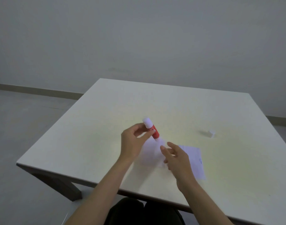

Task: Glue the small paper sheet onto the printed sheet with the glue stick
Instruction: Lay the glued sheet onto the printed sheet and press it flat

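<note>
My left hand [132, 143] grips a red glue stick [152, 129] with a white end pointing up and away; its lower tip touches a small white paper sheet [151, 151] lying on the table. My right hand [176, 157] rests fingers spread at the right edge of that small sheet, seeming to press it down. The printed sheet [195, 159] lies flat to the right, partly hidden under my right hand, with faint blue marks near its right edge.
A small white cap [211, 133] stands on the pale table [106, 119] at the right, behind the printed sheet. The table's near edge runs diagonally just before my forearms. Grey floor and wall surround the table.
</note>
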